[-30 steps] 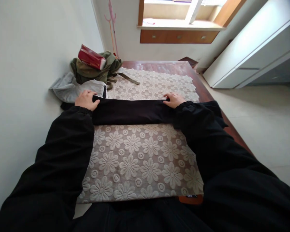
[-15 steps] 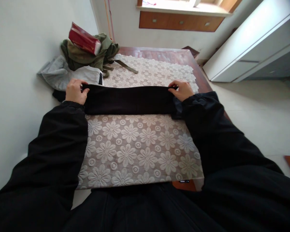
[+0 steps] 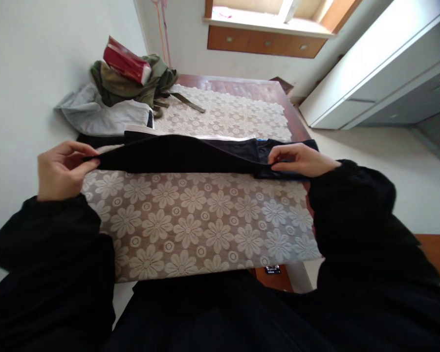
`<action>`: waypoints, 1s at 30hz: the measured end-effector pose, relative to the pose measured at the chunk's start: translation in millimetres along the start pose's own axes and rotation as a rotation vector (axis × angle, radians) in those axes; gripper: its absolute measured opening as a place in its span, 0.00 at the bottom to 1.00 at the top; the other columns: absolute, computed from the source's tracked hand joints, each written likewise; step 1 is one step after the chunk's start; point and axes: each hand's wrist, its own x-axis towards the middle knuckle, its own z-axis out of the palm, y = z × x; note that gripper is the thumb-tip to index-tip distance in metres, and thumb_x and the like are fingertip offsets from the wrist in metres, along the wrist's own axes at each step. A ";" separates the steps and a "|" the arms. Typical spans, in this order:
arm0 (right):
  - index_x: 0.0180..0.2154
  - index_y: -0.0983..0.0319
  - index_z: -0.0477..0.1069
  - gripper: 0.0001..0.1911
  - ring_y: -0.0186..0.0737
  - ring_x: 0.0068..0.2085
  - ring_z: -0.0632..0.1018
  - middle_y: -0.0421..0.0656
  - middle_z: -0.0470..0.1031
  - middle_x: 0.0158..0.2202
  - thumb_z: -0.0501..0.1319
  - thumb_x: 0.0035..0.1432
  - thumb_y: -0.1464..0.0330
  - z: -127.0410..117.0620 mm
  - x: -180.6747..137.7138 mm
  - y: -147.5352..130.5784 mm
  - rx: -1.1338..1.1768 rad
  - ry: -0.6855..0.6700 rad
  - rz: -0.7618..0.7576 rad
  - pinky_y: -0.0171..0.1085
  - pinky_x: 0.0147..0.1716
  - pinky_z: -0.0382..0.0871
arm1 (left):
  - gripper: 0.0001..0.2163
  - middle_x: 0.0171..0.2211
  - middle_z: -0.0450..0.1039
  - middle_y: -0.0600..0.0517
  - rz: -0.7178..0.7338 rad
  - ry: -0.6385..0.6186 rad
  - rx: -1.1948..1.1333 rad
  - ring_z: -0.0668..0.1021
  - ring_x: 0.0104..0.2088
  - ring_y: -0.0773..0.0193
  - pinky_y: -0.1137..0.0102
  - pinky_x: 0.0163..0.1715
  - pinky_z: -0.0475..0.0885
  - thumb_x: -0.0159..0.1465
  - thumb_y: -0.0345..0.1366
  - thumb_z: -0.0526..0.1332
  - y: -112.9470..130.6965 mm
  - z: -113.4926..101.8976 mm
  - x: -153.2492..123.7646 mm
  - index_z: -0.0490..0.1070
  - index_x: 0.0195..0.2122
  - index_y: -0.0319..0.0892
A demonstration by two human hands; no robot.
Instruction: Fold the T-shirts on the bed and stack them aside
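Black garment lies across the bench; its held edge has come nearer the body, bowed mid-span, so the upper layer seems free of the rest. Left hand, right hand: fingers clamped on that edge. Flowered cover beneath. Backpack beyond, red packet atop; window ahead.

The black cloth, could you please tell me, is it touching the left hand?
Touching: the head view shows the left hand pinching one end of the black cloth.
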 end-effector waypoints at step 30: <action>0.62 0.59 0.73 0.30 0.69 0.63 0.69 0.57 0.73 0.61 0.60 0.64 0.53 42.0 138.2 114.4 -0.742 0.335 0.294 0.66 0.61 0.62 | 0.24 0.58 0.71 0.43 0.044 -0.064 0.470 0.70 0.59 0.47 0.50 0.67 0.63 0.63 0.35 0.68 -58.2 110.0 77.7 0.73 0.60 0.37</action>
